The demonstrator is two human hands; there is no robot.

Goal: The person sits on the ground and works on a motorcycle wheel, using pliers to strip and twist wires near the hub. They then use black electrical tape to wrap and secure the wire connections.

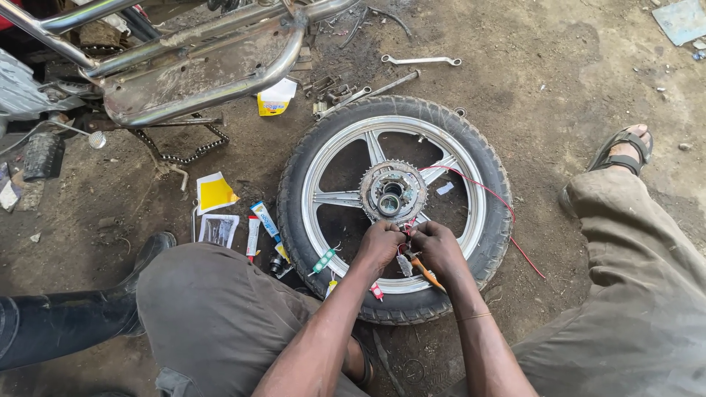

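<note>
Your left hand (380, 245) and right hand (435, 246) meet over a motorcycle wheel (395, 208) lying flat on the dirt ground (573, 88).

Both hands are closed, fingertips pinching small wiring between them at the near side of the rim, just below the central sprocket (393, 192); the right hand also grips an orange-handled tool (426, 273). A red wire (482, 192) runs from the hub across the spokes and over the tyre's right edge. The wheel probably lies flat to stay steady between your knees. Small tubes (259, 224) and paper packets (215, 192) lie by the tyre's left edge, a spanner (421, 61) beyond its far edge.
</note>
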